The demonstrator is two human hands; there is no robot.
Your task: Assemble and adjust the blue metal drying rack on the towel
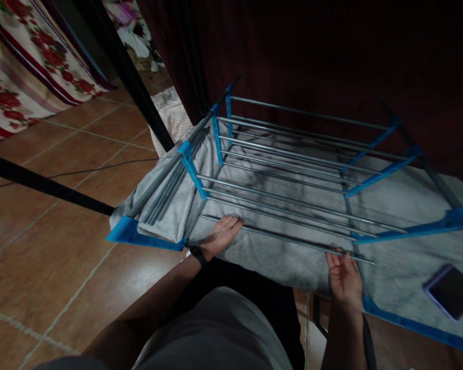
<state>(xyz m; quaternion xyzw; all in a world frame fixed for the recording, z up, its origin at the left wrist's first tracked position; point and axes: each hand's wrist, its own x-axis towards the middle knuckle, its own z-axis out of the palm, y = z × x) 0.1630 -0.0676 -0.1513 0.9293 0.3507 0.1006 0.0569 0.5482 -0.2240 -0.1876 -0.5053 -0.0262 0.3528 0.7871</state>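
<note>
A loose grey metal rod point(285, 236) lies crosswise just above the grey cloth, in front of a partly assembled rack point(293, 198) with blue plastic brackets and several metal rods. Near the rod's left end, my left hand point(221, 236) is laid over it with the fingers together, gripping it from above. My right hand point(344, 275), palm turned up, holds the rod near its right end between thumb and fingers. Both rod ends stick out past my hands, apart from the blue brackets. A blue corner bracket point(139, 235) sits at the rack's near left.
Several loose grey rods point(173, 177) lie on the cloth point(285, 264) at the left. A dark phone point(453, 290) rests at the right. Black frame bars point(131, 77) rise at the left, a cable point(100, 167) crosses the tiled floor, and a dark curtain point(312, 56) hangs behind.
</note>
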